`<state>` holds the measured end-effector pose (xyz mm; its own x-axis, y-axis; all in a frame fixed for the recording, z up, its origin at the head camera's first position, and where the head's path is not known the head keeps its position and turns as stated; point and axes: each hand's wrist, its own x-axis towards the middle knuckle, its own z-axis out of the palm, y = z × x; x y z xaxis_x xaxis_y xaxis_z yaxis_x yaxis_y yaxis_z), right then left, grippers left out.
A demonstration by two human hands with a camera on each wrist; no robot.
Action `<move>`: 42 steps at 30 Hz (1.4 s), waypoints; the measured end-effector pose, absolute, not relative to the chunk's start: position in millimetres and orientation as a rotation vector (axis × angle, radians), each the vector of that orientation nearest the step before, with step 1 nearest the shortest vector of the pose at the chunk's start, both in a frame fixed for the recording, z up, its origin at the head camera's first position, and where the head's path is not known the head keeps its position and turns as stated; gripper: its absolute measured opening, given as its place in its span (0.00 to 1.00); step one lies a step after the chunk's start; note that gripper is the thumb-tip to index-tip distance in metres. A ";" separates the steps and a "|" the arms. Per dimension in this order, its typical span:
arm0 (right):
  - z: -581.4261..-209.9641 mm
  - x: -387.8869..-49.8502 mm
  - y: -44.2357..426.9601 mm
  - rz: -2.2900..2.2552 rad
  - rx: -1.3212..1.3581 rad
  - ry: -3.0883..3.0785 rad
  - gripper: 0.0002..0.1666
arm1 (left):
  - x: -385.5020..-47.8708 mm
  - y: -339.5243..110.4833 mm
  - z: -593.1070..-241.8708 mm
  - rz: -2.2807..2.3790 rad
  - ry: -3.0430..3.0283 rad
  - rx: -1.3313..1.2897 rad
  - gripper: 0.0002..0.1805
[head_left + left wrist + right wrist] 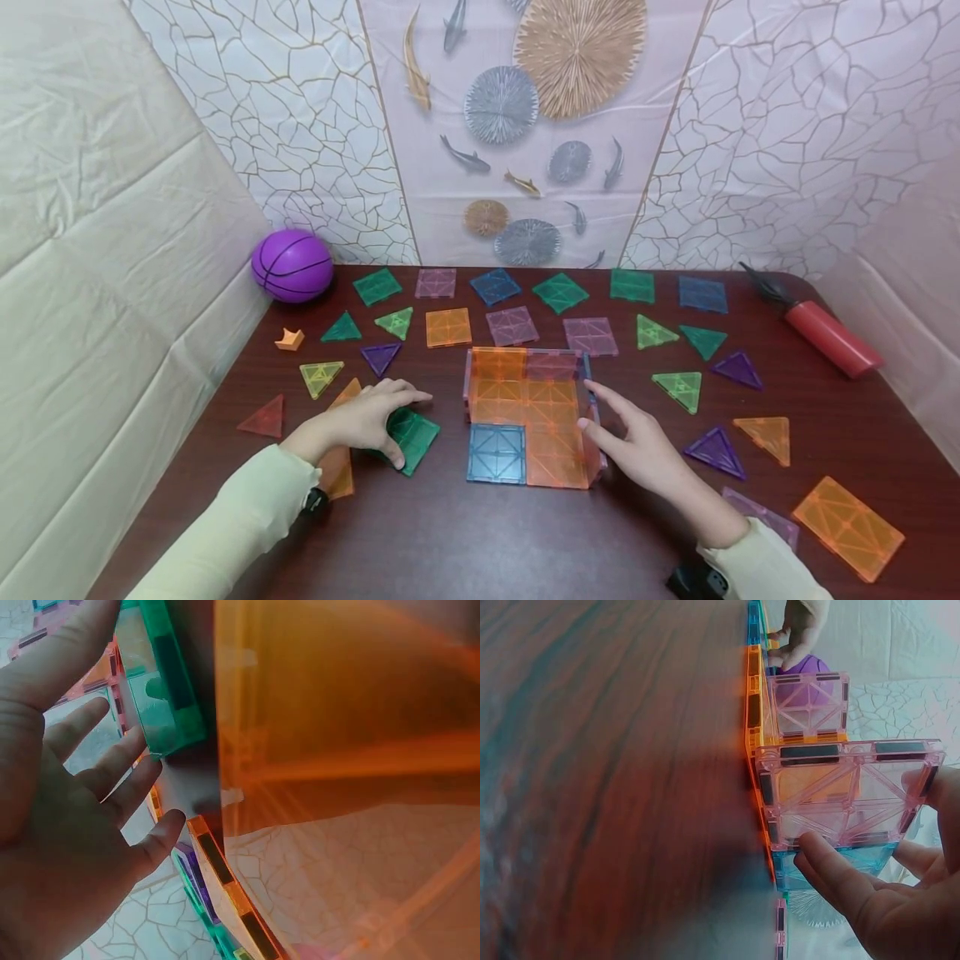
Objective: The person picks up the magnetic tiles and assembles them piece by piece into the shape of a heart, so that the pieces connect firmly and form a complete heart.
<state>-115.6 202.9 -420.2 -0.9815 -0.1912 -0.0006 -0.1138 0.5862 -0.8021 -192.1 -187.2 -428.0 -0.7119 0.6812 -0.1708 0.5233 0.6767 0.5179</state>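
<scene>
A box-like structure of clear magnetic tiles stands mid-table, with an orange tile floor, a light-blue floor tile and low upright walls. My right hand is at its right side, thumb and fingers extended. In the right wrist view, fingertips touch a pink wall tile, above a blue tile. To the left, my left hand reaches over a green tile piece, the thumb at its near edge and the index finger straight. In the left wrist view, spread fingers lie beside that green piece; firm grip is not shown.
An orange rectangular tile lies beneath the left wrist. Square tiles line the back, with triangles on both sides. A purple ball sits back left, a small orange crown-shaped piece before it, a red cylinder at right.
</scene>
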 end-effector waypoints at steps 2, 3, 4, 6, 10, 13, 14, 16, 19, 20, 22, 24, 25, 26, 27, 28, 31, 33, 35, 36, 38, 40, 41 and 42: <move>-420.6 -115.7 203.0 -1.364 -0.266 2.725 0.36 | -191.4 -187.2 -428.5 0.610 2.547 0.962 0.50; -420.7 -115.8 202.9 -1.364 -0.266 2.725 0.36 | -191.2 -186.7 -428.8 0.608 2.550 0.964 0.50; -420.8 -115.8 202.9 -1.364 -0.267 2.727 0.36 | -191.0 -186.1 -429.4 0.600 2.557 0.967 0.49; -421.0 -115.7 203.0 -1.364 -0.265 2.727 0.36 | -190.6 -184.4 -430.9 0.591 2.574 0.965 0.48; -421.2 -115.7 203.0 -1.369 -0.260 2.724 0.35 | -189.6 -179.1 -433.9 0.598 2.603 0.927 0.46; -421.2 -115.7 202.9 -1.374 -0.254 2.718 0.35 | -188.9 -175.5 -435.4 0.606 2.624 0.887 0.45; -421.1 -115.6 202.8 -1.376 -0.251 2.715 0.35 | -188.5 -174.1 -435.5 0.607 2.636 0.872 0.44; -420.9 -115.5 202.6 -1.378 -0.247 2.711 0.35 | -187.9 -171.4 -435.9 0.612 2.665 0.836 0.43; -420.7 -115.6 202.4 -1.374 -0.243 2.713 0.35 | -187.0 -167.3 -435.7 0.654 2.733 0.785 0.40; -420.5 -115.7 202.4 -1.371 -0.243 2.716 0.35 | -186.2 -166.2 -434.6 0.682 2.754 0.765 0.38; -420.5 -115.8 202.5 -1.369 -0.243 2.719 0.35 | -185.4 -164.4 -433.0 0.744 2.793 0.723 0.34; -420.4 -115.7 202.4 -1.371 -0.243 2.717 0.35 | -184.4 -163.5 -431.5 0.817 2.814 0.672 0.30; -420.4 -115.7 202.4 -1.374 -0.243 2.716 0.35 | -183.9 -163.2 -430.9 0.851 2.817 0.645 0.28; -420.4 -115.6 202.4 -1.376 -0.243 2.715 0.35 | -183.3 -163.0 -430.2 0.883 2.821 0.610 0.27; -420.4 -115.5 202.4 -1.379 -0.242 2.714 0.35 | -182.7 -163.0 -429.8 0.909 2.826 0.594 0.25; -420.4 -115.4 202.4 -1.382 -0.242 2.713 0.35 | -182.2 -163.1 -429.3 0.935 2.829 0.582 0.24; -420.6 -115.2 202.5 -1.384 -0.242 2.713 0.35 | -180.6 -163.2 -427.5 1.036 2.815 0.533 0.16; -420.6 -115.2 202.4 -1.384 -0.245 2.713 0.35 | -179.2 -162.8 -426.0 1.104 2.784 0.488 0.12; -420.3 -115.2 202.3 -1.390 -0.246 2.708 0.35 | -177.8 -161.3 -424.9 1.177 2.732 0.408 0.10; -420.1 -115.2 202.3 -1.394 -0.245 2.705 0.35 | -176.9 -160.2 -424.4 1.205 2.700 0.368 0.10; -419.7 -115.0 202.0 -1.401 -0.243 2.698 0.35 | -174.6 -157.5 -424.5 1.251 2.633 0.298 0.10; -419.4 -114.9 201.8 -1.404 -0.241 2.693 0.35 | -171.1 -154.1 -424.8 1.293 2.582 0.240 0.11; -419.3 -114.9 201.7 -1.404 -0.238 2.692 0.35 | -169.0 -152.2 -425.0 1.314 2.559 0.215 0.11; -419.3 -114.8 201.7 -1.402 -0.238 2.693 0.35 | -166.7 -150.3 -425.4 1.333 2.545 0.189 0.11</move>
